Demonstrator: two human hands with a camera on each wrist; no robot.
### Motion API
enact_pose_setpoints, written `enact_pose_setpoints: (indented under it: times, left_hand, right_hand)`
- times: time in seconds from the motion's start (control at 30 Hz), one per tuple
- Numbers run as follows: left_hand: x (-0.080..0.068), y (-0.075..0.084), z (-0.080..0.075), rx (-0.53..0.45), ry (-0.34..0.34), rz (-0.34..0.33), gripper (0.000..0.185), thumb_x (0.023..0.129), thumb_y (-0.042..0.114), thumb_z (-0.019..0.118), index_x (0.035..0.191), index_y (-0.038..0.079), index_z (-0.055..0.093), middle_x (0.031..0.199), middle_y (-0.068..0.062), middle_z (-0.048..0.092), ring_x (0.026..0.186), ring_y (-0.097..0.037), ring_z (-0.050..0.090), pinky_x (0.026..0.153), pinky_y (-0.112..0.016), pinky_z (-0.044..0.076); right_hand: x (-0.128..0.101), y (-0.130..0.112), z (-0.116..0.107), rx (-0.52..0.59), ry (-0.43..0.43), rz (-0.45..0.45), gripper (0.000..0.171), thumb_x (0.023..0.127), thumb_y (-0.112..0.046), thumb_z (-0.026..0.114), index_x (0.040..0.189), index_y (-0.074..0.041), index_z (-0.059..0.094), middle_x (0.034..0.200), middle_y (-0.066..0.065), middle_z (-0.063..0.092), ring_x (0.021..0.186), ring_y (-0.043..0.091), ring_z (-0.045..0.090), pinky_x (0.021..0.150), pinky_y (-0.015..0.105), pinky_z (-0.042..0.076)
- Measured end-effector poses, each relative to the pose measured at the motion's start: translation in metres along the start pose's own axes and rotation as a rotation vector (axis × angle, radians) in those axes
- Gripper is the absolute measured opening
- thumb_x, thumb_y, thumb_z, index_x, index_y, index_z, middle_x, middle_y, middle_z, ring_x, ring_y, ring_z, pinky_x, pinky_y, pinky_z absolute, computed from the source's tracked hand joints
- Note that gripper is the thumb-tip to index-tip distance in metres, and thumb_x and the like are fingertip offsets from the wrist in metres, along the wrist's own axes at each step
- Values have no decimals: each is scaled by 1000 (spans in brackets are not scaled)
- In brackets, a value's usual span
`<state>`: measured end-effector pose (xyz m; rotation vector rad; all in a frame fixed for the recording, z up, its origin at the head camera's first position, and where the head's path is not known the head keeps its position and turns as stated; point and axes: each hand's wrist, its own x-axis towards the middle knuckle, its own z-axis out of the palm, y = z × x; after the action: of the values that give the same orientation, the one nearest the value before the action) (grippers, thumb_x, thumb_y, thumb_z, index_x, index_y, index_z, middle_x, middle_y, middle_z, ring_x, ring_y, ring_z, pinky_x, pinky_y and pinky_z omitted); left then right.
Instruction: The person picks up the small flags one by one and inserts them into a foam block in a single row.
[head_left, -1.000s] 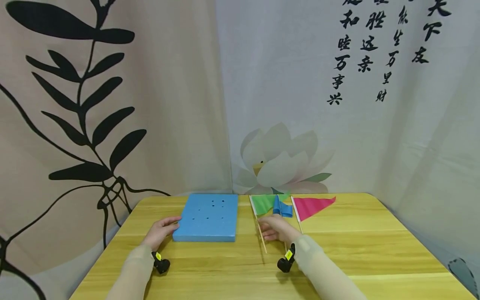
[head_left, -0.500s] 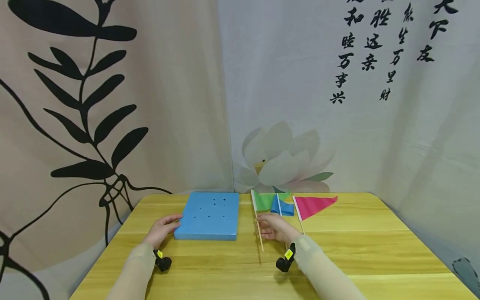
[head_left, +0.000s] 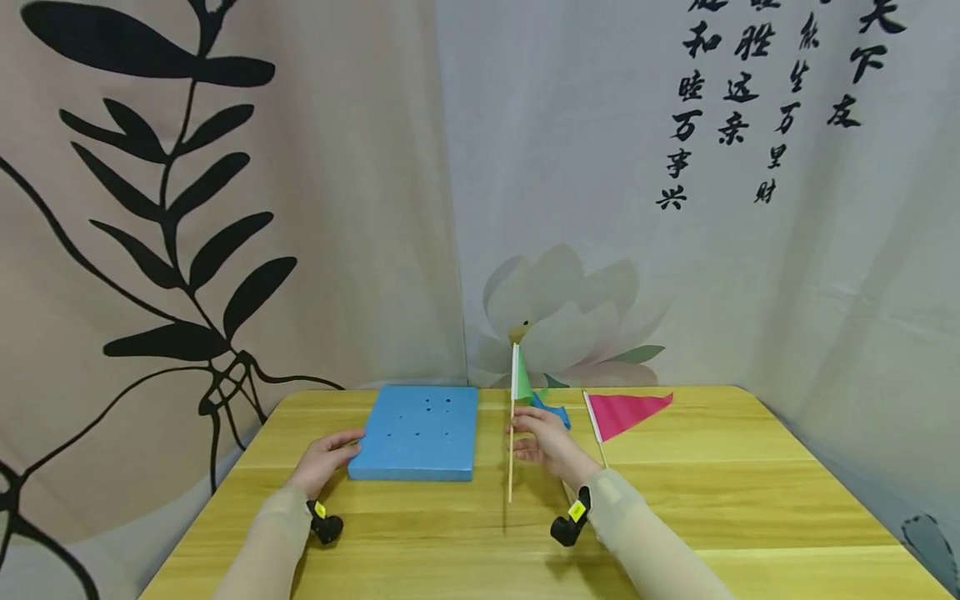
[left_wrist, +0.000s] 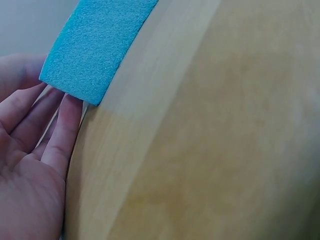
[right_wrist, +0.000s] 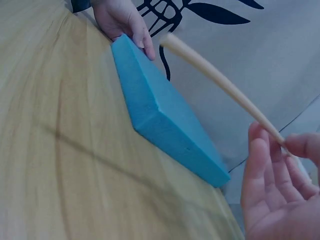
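Note:
The right hand (head_left: 551, 442) pinches the wooden stick of a small green flag (head_left: 522, 379) between thumb and fingers, holding it upright over the table. In the right wrist view the bare lower end of the stick (right_wrist: 220, 80) points away from the fingertips. A blue flag (head_left: 555, 412) lies behind this hand, partly hidden by it. To its right lies a pink triangular flag (head_left: 624, 415). The left hand (head_left: 324, 463) touches the left edge of a blue foam board (head_left: 420, 454) with extended fingers. Small holes dot the board's top.
The wooden table (head_left: 450, 550) ends at a back edge just behind the board and flags. A printed curtain (head_left: 360, 208) hangs behind it. Each wrist wears a small black camera, such as the left camera (head_left: 326, 527).
The right hand has lifted the green flag off the table and tilted it upright. The blue flag has shifted slightly left. The left hand and the board stay in place.

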<state>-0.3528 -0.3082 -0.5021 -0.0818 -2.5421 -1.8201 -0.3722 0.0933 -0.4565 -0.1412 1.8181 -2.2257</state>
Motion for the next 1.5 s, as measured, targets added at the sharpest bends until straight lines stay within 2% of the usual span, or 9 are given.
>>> enact_pose_setpoints:
  times: [0.4,0.57,0.83,1.1,1.33,1.5]
  left_hand:
    - [-9,8,3,19,-11,8,46,100,19,55,141,-1,48,145,-23,42,128,-38,45,105,-49,40]
    - [-11,11,4,15,-11,8,45,101,17,54,141,-2,47,145,-24,41,128,-39,45,105,-50,39]
    - [-8,8,2,6,-14,0,45,100,19,57,140,0,50,145,-22,43,128,-38,46,105,-49,40]
    - [-4,2,-1,3,-10,5,45,98,20,59,139,1,52,144,-21,45,126,-37,47,104,-49,41]
    - [-6,5,0,-3,-12,12,44,99,19,58,139,1,52,144,-22,43,128,-37,46,105,-48,40]
    - [-6,5,2,-4,-7,6,44,99,17,58,139,1,51,144,-21,44,129,-37,45,106,-48,40]
  right_hand:
    - [0,-23,3,-20,29,-148,37,97,-14,58,133,-6,52,105,16,67,64,16,65,57,28,56]
    - [-1,-34,8,-54,16,-216,35,96,-15,61,130,-7,55,99,10,69,71,23,67,60,33,57]
    - [4,-49,25,-92,50,-303,33,93,-13,65,124,-9,59,99,14,71,75,29,70,52,31,56]
    - [10,-58,44,-89,35,-336,32,94,-13,64,126,-10,59,109,26,67,84,35,70,51,29,55]
    - [21,-51,57,-71,39,-350,29,95,-13,64,123,-10,59,101,14,71,83,31,70,54,34,57]
    - [27,-44,68,-68,61,-341,27,95,-14,64,121,-11,59,102,13,71,85,33,70,54,33,57]
